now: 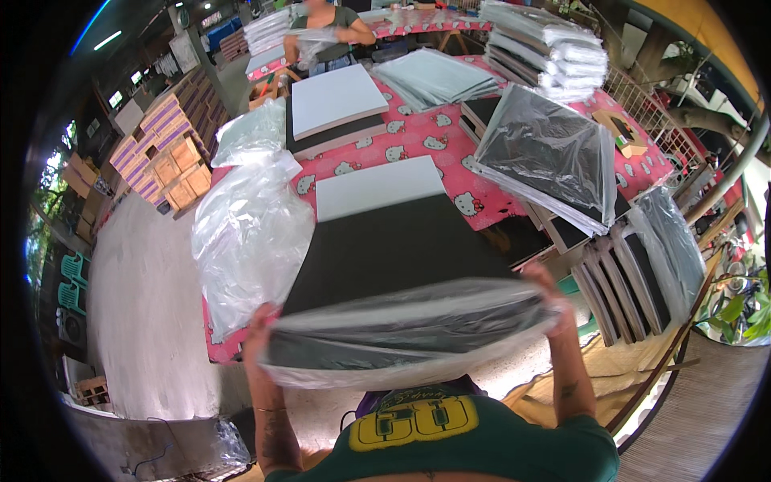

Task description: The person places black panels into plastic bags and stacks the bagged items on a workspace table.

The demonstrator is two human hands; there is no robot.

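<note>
Left hand (259, 323) and right hand (552, 291), fingers clamped on the clear bag (401, 337), stretch its mouth over the black panel (393, 249); a snagged corner could tear it.

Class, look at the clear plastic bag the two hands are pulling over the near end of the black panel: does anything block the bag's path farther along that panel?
Yes. The left hand and right hand hold the clear plastic bag open over the near end of the black panel. A white panel lies on the black panel's far end, in the bag's path. The stretch between is bare.
</note>
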